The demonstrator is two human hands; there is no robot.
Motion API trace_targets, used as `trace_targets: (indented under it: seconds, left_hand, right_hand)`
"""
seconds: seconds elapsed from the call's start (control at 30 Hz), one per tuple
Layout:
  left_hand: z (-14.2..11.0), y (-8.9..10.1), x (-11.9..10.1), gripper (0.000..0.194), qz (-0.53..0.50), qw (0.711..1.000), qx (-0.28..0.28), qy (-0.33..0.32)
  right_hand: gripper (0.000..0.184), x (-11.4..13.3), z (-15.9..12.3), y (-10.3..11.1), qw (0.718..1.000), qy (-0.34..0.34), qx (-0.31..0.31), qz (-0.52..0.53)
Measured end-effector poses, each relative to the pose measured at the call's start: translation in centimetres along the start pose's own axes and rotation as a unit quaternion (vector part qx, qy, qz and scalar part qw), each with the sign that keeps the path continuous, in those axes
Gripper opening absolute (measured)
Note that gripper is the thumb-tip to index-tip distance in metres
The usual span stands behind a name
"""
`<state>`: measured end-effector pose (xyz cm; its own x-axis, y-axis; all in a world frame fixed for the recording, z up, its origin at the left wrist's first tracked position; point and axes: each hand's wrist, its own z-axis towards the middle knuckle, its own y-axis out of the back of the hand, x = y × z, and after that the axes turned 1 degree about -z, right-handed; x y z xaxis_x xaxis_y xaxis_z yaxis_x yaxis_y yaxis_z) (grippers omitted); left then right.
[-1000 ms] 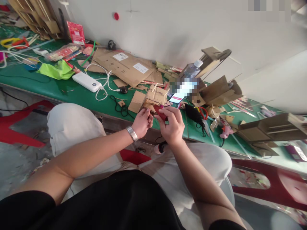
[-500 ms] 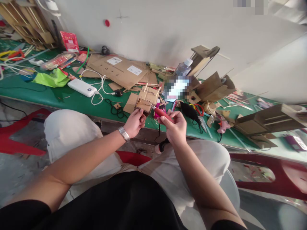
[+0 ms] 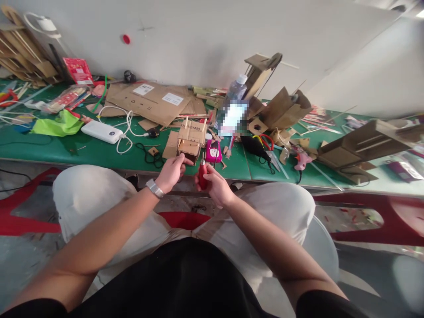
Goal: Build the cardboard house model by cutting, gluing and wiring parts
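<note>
Head view. Cardboard box [image 3: 189, 147]: judged light, stiff, crushable; best held by side walls. Seen at near edge of green table [image 3: 76, 154], just beyond left hand [image 3: 170, 173], half-curled, index extended; grip cannot be told. Red-handled tool [image 3: 202, 176]: judged firm; clasped by handle in curled right hand [image 3: 217, 186], near box.

Plain pale-grey wall [image 3: 185, 35], long green-topped bench [image 3: 20, 143] against it, red plastic stool [image 3: 399, 223] at right, blurred grey floor [image 3: 23, 260], perhaps concrete
</note>
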<state>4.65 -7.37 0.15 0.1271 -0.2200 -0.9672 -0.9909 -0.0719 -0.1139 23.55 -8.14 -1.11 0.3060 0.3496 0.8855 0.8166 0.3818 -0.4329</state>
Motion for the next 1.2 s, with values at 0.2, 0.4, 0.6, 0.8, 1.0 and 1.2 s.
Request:
trace_targets:
  seconds: [0.2,0.4,0.6,0.8,1.0,1.2]
  left_hand:
    - [0.6,5.0,-2.7,0.045,0.447,0.866,-0.079,-0.211]
    - [5.8,7.7,-3.9,0.119,0.417,0.872,0.005,-0.256]
    - [8.9,7.5,-3.9,0.104,0.313,0.905,0.144,-0.249]
    - [8.4,6.8,-4.0,0.073,0.264,0.928,0.107,-0.238]
    - [8.4,6.2,-3.2,0.076,0.177,0.953,0.027,-0.245]
    - [7.8,6.1,-3.2,0.071,0.238,0.938,0.029,-0.251]
  right_hand:
    - [0.048,-0.5,0.3,-0.1,0.993,0.015,0.000,-0.119]
    - [0.058,-2.3,1.1,-0.7,0.994,-0.008,-0.002,-0.113]
    - [0.058,-3.1,1.6,-1.2,0.996,-0.026,-0.030,-0.078]
    - [0.059,-2.4,0.9,-1.5,0.995,-0.007,-0.031,-0.092]
    - [0.057,-1.8,0.4,-1.7,0.993,0.029,-0.017,-0.114]
    - [0.046,-1.6,0.1,-1.7,0.996,0.012,-0.014,-0.087]
